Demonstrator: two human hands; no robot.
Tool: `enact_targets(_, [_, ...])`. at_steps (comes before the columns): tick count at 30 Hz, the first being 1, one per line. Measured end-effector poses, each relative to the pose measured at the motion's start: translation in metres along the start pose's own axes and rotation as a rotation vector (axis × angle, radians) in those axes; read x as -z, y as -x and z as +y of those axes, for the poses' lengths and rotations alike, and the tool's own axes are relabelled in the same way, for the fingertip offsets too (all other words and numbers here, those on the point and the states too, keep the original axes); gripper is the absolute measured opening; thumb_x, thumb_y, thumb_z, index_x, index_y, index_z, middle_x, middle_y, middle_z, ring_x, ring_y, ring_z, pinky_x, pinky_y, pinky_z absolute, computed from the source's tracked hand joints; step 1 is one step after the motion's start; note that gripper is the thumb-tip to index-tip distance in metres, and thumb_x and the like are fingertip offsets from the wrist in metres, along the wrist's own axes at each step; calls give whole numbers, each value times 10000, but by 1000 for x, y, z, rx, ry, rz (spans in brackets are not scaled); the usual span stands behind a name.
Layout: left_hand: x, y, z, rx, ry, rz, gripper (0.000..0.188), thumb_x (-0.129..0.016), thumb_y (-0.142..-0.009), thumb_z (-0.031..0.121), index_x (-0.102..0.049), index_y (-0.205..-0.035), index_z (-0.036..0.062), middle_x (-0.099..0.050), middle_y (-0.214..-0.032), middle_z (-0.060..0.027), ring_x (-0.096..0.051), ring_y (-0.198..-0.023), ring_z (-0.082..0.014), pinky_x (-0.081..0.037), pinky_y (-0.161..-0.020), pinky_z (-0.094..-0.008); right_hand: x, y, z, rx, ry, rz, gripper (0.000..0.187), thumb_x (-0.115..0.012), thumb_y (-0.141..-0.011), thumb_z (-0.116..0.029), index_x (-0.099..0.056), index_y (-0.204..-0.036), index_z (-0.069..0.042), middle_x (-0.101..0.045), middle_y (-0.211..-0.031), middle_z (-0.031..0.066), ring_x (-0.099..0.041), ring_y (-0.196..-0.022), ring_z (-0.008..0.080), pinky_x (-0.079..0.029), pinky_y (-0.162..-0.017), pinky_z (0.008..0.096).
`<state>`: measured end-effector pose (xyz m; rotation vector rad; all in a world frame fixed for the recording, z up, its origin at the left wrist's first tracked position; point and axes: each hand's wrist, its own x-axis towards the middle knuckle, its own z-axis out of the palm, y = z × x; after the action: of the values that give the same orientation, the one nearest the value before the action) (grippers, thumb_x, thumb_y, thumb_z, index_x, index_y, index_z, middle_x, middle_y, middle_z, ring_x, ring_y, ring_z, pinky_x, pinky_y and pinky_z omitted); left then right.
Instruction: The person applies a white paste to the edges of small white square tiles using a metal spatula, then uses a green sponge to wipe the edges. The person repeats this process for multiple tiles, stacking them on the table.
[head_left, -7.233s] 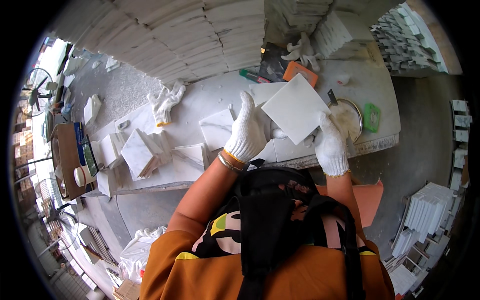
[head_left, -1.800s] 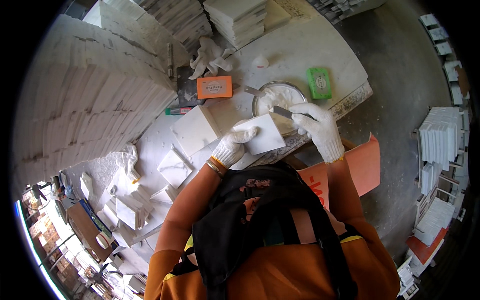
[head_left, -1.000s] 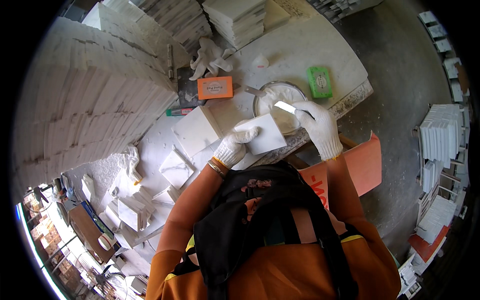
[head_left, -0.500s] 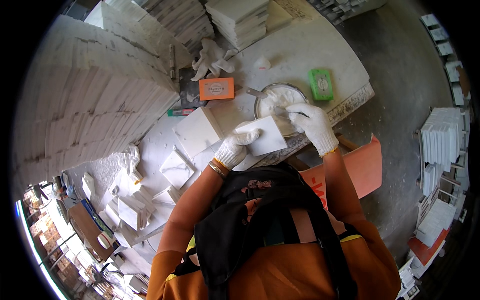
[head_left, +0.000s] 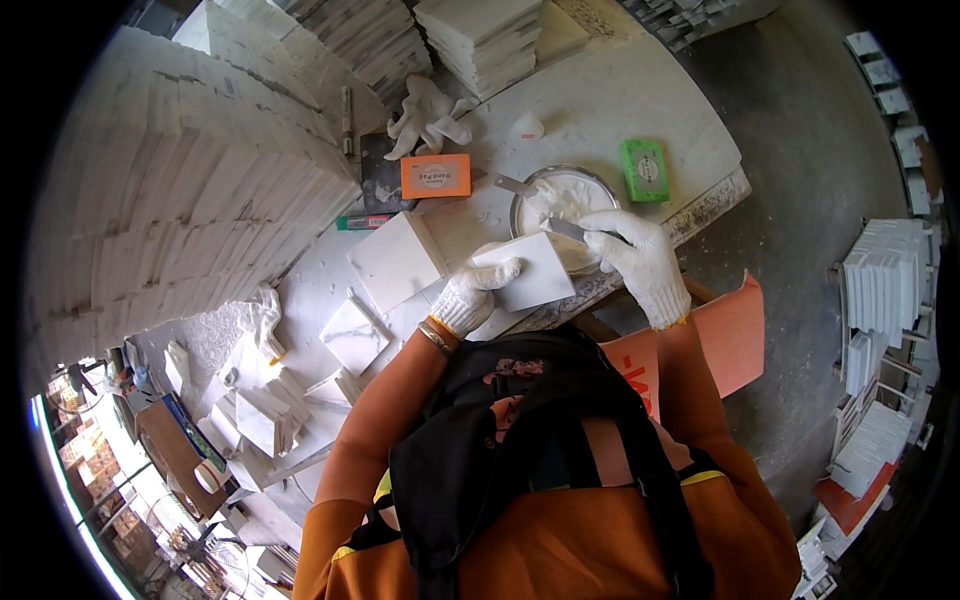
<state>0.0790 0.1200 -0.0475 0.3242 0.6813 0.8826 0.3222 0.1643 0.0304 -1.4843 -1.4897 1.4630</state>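
My left hand (head_left: 478, 294), in a white knit glove, grips the left edge of a square white marble tile (head_left: 532, 274), thumb on its top face. In my gloved right hand (head_left: 638, 256) is a putty knife (head_left: 568, 229), its flat metal blade pointing left, close to the tile's upper corner. Just beyond the tile stands a round metal-rimmed tub of white paste (head_left: 563, 195). A second putty knife (head_left: 514, 185) rests across the tub's left rim. The tile's underside is hidden.
An orange box (head_left: 436, 176) and a green box (head_left: 644, 170) flank the tub. Stacked tiles (head_left: 190, 190) rise high at the left. A thick marble block (head_left: 397, 262) and a loose tile (head_left: 355, 337) lie left of my hand. Crumpled gloves (head_left: 428, 115) lie behind the orange box.
My right hand has shifted slightly right and down, bringing the putty knife's blade out of the paste toward the tile's corner. My left hand and the tile stay nearly still.
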Motion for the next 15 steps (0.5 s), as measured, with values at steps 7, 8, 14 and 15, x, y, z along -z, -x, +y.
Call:
enact_targets(7, [3,-2,-2,-4,0,5,631,-823,-821,213,-565,-1341,-34,-667,-1221,-132,-620,-1129,-233,-459,-1043,-367,-2,1,5,218,238,52,233,-652,-915,-47,-701,-1141,-16,-698,-916,66,-620,-741,110,-512,-668,264])
enact_targets(8, [5,-2,-4,-6,2,17,629,-823,-823,213,-565,-1340,-34,-667,-1221,-131,-620,-1129,-232,-459,-1043,-366,-2,1,5,254,275,67,233,-654,-911,-39,-701,-1138,-15,-706,-924,77,-634,-750,123,-517,-676,273])
enact_targets(14, [3,-3,-3,6,6,4,621,-824,-825,205,-567,-1335,-37,-667,-1213,-124,-617,-1130,-226,-462,-1038,-369,-4,-2,7,434,415,203,164,-659,-905,-107,-715,-1057,-84,-704,-955,137,-670,-829,333,-530,-721,364])
enact_targets(15, [4,-3,-3,9,2,-1,622,-826,-823,205,-568,-1334,-38,-667,-1211,-122,-616,-1130,-225,-463,-1037,-370,-3,-3,8,414,452,210,176,-664,-898,-92,-715,-1067,-82,-706,-955,135,-673,-822,319,-531,-719,351])
